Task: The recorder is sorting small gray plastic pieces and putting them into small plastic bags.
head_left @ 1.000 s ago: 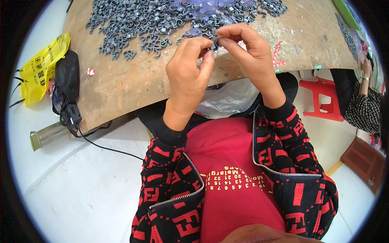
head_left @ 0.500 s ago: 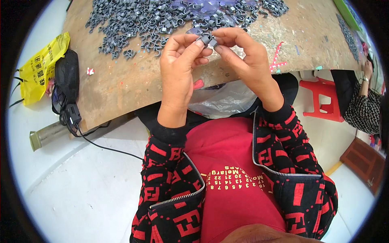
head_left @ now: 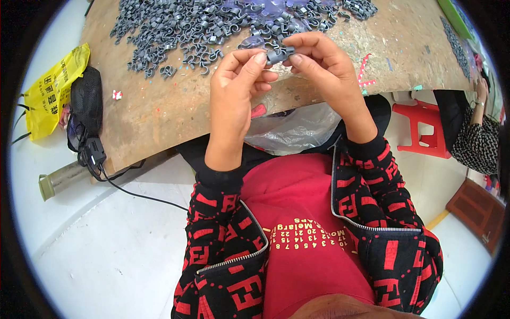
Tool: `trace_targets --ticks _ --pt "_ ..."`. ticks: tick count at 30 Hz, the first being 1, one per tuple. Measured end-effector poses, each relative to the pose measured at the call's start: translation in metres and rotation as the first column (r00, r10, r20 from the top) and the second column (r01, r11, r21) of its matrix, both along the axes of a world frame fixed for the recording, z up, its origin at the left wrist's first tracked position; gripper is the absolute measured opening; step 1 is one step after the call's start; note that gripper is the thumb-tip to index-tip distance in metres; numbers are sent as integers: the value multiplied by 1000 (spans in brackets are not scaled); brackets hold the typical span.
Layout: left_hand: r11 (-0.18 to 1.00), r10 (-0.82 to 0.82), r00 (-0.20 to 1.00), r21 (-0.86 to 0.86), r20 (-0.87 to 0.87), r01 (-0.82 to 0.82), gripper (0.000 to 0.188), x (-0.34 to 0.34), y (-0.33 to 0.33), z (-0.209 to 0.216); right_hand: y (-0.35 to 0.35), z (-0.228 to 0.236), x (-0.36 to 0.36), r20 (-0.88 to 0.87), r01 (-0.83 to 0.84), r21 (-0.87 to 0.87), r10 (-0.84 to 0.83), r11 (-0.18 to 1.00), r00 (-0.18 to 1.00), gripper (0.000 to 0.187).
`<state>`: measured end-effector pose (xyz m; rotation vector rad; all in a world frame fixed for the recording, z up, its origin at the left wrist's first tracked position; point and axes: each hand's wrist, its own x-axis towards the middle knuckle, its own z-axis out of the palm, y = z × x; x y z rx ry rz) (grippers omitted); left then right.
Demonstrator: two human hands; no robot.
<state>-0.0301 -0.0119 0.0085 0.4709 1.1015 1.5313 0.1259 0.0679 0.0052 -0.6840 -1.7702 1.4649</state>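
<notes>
Pile (head_left: 187,33) beyond grey clip (head_left: 277,56); stool (head_left: 429,121) right

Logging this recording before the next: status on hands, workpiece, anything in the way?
Left hand and right hand: both pinching. Grey plastic piece: held between their fingertips. Heap of grey clips: on table, beyond.

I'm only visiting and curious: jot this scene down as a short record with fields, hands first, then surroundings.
Left hand: pinching a small grey piece; one part or two joined, cannot tell
Right hand: thumb and fingers at the piece's other end
Tabletop: heap of grey clips beyond the hands
Beside table, left: yellow bag
Beside table, right: red stool, another person's sleeve
</notes>
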Motion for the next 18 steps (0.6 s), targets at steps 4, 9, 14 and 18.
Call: trace_targets --ticks 4,9,14,18 --pt "991 43 944 137 -328 2 21 9 -2 3 1 1 4 -44 -7 -32 5 999 999 26" --pt "993 -54 993 96 -102 64 20 2 -3 1 1 3 5 -125 -79 -139 62 987 990 26" --pt "937 275 690 346 -670 -37 23 20 -1 1 -5 8 4 21 72 203 -78 977 997 24" --pt "918 299 538 392 -788 65 23 16 -2 0 -7 13 3 92 56 271 -84 961 992 23"
